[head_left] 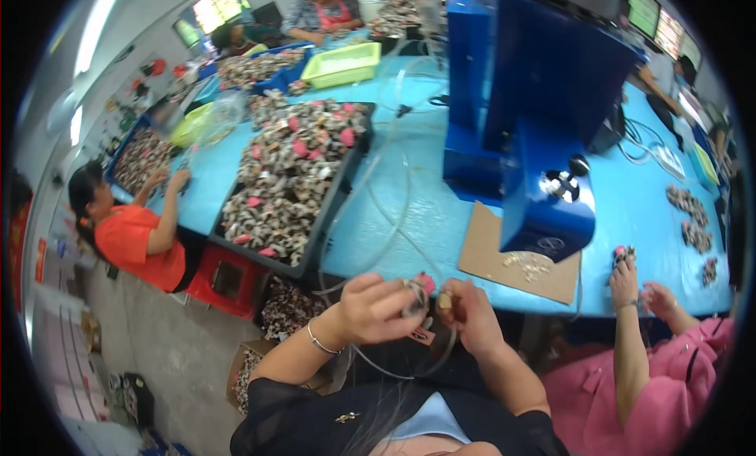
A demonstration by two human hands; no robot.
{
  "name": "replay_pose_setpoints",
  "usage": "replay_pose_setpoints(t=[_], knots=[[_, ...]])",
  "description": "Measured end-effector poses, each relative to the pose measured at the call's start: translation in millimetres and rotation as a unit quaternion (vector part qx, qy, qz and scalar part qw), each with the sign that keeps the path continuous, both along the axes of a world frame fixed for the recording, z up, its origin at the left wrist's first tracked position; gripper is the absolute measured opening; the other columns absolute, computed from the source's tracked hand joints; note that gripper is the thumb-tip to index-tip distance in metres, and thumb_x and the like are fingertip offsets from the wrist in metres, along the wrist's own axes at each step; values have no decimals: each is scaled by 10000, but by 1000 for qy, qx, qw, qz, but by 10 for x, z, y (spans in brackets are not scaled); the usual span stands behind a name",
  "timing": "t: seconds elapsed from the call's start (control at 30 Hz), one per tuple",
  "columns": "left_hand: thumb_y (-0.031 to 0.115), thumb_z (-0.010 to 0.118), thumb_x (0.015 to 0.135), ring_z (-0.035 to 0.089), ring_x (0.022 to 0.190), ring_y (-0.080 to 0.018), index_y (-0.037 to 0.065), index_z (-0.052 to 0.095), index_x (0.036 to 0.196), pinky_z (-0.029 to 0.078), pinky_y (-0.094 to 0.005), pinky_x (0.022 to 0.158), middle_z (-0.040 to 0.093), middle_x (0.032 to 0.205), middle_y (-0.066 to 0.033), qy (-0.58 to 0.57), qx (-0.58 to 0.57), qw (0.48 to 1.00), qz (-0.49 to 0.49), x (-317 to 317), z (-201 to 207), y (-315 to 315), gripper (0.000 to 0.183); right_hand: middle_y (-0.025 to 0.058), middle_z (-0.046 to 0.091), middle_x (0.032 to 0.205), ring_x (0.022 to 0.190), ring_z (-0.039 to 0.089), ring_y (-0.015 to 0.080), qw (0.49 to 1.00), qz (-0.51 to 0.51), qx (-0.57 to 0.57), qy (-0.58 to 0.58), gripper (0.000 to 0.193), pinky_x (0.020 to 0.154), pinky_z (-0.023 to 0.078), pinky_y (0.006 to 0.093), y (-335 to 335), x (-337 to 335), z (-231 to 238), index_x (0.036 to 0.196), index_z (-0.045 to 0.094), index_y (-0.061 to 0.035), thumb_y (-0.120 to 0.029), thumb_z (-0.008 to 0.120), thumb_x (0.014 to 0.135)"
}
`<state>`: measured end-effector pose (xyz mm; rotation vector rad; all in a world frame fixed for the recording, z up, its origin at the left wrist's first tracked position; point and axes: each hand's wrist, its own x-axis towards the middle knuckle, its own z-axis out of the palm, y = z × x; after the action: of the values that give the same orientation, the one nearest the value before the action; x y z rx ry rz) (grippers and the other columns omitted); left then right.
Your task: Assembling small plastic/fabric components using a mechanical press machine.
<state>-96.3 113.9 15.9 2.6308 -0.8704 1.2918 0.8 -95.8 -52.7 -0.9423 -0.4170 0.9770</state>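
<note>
My left hand is closed round a small soft piece, dark grey and white with a bright pink part, that looks like a little plush toy. Close beside it, my right hand pinches a small beige bit whose kind I cannot make out. Both hands are in front of the near table edge, over my lap. An orange tag-like piece shows just below them. A thin clear hose loops underneath, and I cannot tell whether it touches either hand.
A large black tray heaped with similar pieces stands left on the blue table. A blue machine rises ahead, cardboard beneath it. A co-worker's pink sleeve is close at right. Another person works at left beside a red stool.
</note>
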Motion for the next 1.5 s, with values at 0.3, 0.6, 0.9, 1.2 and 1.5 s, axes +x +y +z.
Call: replay_pose_setpoints(t=[0.3, 0.6, 0.9, 1.2, 1.5], knots=[[121, 764, 672, 625, 885, -227, 127, 696, 878, 548, -343, 762, 561, 1040, -47, 1, 32, 978, -204, 147, -376, -395, 217, 62, 611, 698, 649, 535, 117, 962, 67, -187, -188, 378, 597, 439, 304, -231, 111, 303, 855, 662, -2, -319, 554, 1030], [220, 834, 812, 608, 875, -120, -6, 647, 1183, 511, -292, 768, 665, 1016, -69, 598, -425, 676, -74, 411, -25, -731, 472, 86, 540, 624, 521, 552, 247, 708, -176, -106, -676, 157, 481, 399, 369, -492, 183, 280, 705, 623, -61, -64, 695, 844], [163, 683, 969, 512, 697, -16, -12, 689, 1091, 406, -205, 587, 629, 787, 9, 699, -555, 434, -124, 405, -321, -808, 214, 105, 523, 563, 478, 515, 251, 864, -137, -102, -474, 261, 471, 372, 362, -733, 236, 39, 674, 607, -14, -69, 645, 926], [64, 638, 913, 530, 689, -45, -2, 682, 1004, 437, -218, 607, 633, 809, -2, 728, -502, 464, -45, 475, -365, -865, 121, 69, 524, 581, 509, 576, 263, 696, -106, -153, -694, 305, 463, 438, 393, -719, 369, 246, 644, 519, -79, -150, 694, 884], [110, 602, 996, 551, 795, -38, 21, 621, 1043, 464, -211, 702, 614, 882, 30, 629, -622, 460, -74, 435, -489, -982, 102, 53, 489, 545, 457, 521, 262, 675, -244, -181, -673, 293, 436, 406, 362, -710, 432, 22, 652, 518, -67, -76, 761, 815]])
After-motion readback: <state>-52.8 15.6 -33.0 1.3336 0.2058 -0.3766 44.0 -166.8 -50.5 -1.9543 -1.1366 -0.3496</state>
